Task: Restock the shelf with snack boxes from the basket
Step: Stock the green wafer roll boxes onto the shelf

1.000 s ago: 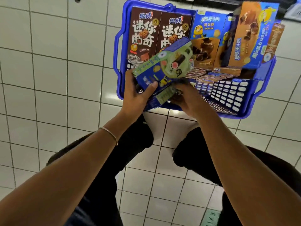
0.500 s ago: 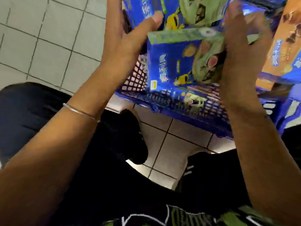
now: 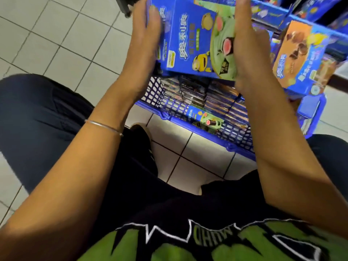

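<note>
Above blue plastic lattice basket (image 3: pixel 190 110): glossy blue-and-green cardboard snack box (image 3: pixel 190 40), rectangular, pressed between left hand (image 3: pixel 145 40) and right hand (image 3: pixel 248 53); palms flat, fingers straight against opposite sides.

Both arms out front, forearms converging slightly toward the wrists. Left hand (image 3: pixel 145 40) and right hand (image 3: pixel 250 51) level with each other, apart, palms facing inward. Fingers on both straight and together, pointing away from the body. Left thumb lies alongside its fingers.
</note>
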